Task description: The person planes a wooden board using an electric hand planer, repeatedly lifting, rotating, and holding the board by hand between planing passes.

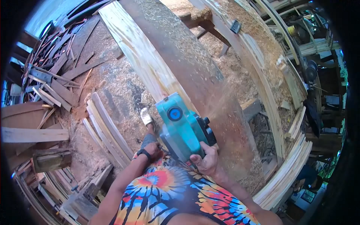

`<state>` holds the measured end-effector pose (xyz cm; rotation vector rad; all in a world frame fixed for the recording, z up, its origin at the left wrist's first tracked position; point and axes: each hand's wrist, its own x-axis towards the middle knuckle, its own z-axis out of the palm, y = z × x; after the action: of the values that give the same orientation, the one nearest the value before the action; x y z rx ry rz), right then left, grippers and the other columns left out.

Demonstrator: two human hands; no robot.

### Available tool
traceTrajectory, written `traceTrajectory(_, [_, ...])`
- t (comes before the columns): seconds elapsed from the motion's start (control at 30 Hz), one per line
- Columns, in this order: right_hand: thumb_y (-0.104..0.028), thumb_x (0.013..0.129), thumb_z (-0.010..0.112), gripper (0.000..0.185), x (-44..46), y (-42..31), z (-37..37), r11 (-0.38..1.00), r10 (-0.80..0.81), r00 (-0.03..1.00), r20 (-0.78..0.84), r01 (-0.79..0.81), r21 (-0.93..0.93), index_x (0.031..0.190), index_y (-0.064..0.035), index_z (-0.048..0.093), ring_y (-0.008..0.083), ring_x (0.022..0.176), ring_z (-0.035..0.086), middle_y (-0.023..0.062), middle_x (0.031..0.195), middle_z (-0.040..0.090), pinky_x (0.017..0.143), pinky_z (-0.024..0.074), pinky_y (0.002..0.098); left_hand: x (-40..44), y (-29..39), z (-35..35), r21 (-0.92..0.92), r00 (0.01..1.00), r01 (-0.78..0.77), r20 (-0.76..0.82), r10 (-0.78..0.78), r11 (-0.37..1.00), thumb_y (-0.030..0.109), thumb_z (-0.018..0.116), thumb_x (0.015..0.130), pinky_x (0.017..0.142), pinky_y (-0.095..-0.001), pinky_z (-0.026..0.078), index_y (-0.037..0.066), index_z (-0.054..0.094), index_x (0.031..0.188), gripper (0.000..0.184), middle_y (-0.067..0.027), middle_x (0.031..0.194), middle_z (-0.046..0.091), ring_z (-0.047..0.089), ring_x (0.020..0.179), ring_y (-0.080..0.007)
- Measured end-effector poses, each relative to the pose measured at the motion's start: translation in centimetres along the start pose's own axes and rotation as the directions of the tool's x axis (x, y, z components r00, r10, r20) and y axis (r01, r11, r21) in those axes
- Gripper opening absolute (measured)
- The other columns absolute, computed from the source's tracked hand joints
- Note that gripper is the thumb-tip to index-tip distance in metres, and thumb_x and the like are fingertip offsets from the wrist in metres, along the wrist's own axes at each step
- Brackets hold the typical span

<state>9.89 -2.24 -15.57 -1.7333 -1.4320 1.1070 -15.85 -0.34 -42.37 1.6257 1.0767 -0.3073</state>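
A teal electric hand planer (180,120) rests on a long pale wooden board (137,50), near the board's close end. My right hand (206,159) is wrapped round the planer's rear handle, thumb on top. Fine shavings blur in the air to the right of the tool. My left hand (153,150), with a dark watch at the wrist, is drawn in at my left side beside the planer. Its fingers look curled, and what they may hold is hidden. The board lies along a wide brown bench top (170,41) strewn with shavings.
Several cut strips (107,123) lean at the left, near my shoe (146,116). Scrap wood (56,69) is heaped at the far left. To the right are a long plank (258,80) with a small dark object (235,26), and stacked boards (287,174). Shavings cover the ground.
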Motion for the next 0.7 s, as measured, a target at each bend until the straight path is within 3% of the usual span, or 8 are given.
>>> traceTrajectory(0.17, [-0.07,0.087,0.062,0.071,7.4,-3.8,1.5,0.991,0.083,0.995,0.06,-0.089,0.099,0.092,0.0007,0.061,0.0278,0.065,0.067,0.0141,0.069,0.062,0.059,0.0493,0.0388,4.4,-7.0,-1.9,-0.092,0.993,-0.075,-0.094,0.067,0.993,0.034,0.072,0.08,0.08,-0.0478,0.054,0.004,0.069,0.113,0.045,-0.0264,0.096,0.071,0.069,0.093,-0.0416])
traceTrajectory(0.37, [-0.068,0.089,0.062,0.068,17.9,-6.9,4.4,0.998,0.027,0.999,0.046,-0.03,0.059,0.092,0.0001,0.062,0.0269,0.065,0.066,0.0146,0.069,0.062,0.06,0.049,0.0382,5.7,-7.7,-8.6,-0.193,0.994,-0.081,-0.094,0.064,0.978,0.02,0.059,0.087,0.083,-0.0487,0.053,0.006,0.07,0.113,0.032,-0.0251,0.098,0.071,0.069,0.096,-0.0411])
traceTrajectory(0.5, [-0.065,0.092,0.06,0.067,26.7,-10.5,6.4,0.999,0.042,0.997,0.059,-0.044,0.026,0.09,0.0013,0.061,0.0302,0.064,0.063,0.0186,0.071,0.061,0.061,0.0486,0.0392,6.5,-9.0,-11.2,-0.125,0.999,0.01,-0.036,-0.014,0.992,0.018,0.055,0.088,0.088,-0.0487,0.052,0.006,0.069,0.115,0.032,-0.0256,0.104,0.07,0.067,0.103,-0.0409])
traceTrajectory(0.53, [-0.066,0.092,0.059,0.068,29.0,-11.4,7.0,0.997,0.008,0.999,0.046,-0.011,0.076,0.089,0.0022,0.06,0.0296,0.063,0.06,0.02,0.071,0.061,0.062,0.0485,0.0403,6.5,-9.5,-11.7,-0.146,0.999,0.016,-0.028,-0.02,0.989,0.021,0.056,0.089,0.09,-0.0489,0.051,0.008,0.068,0.118,0.034,-0.0261,0.109,0.069,0.066,0.106,-0.0418])
traceTrajectory(0.63, [-0.066,0.092,0.059,0.069,35.7,-13.1,9.2,0.997,-0.028,0.998,0.053,0.024,0.071,0.087,0.0021,0.06,0.0292,0.064,0.06,0.022,0.072,0.062,0.063,0.0487,0.041,5.6,-9.5,-13.3,-0.289,0.992,-0.024,-0.124,-0.013,0.957,0.023,0.056,0.095,0.086,-0.0504,0.051,0.01,0.071,0.105,0.022,-0.0233,0.099,0.07,0.066,0.097,-0.0434])
traceTrajectory(0.67, [-0.067,0.091,0.06,0.069,37.9,-13.9,9.8,0.997,-0.035,0.998,0.057,0.031,0.074,0.087,0.0022,0.061,0.0293,0.065,0.061,0.0223,0.072,0.062,0.063,0.0488,0.041,5.2,-8.6,-14.4,-0.338,0.99,0.053,-0.102,-0.093,0.939,0.03,0.052,0.101,0.087,-0.051,0.051,0.008,0.071,0.105,0.029,-0.0255,0.102,0.069,0.065,0.1,-0.0445])
traceTrajectory(0.7, [-0.067,0.091,0.06,0.069,40.1,-14.6,10.5,0.996,-0.043,0.997,0.06,0.038,0.079,0.086,0.0022,0.061,0.0295,0.065,0.062,0.0226,0.072,0.062,0.063,0.0488,0.041,5.0,-8.0,-15.5,-0.351,0.99,0.032,-0.121,-0.079,0.936,0.032,0.052,0.101,0.087,-0.051,0.051,0.007,0.07,0.108,0.031,-0.0262,0.103,0.069,0.065,0.102,-0.0448])
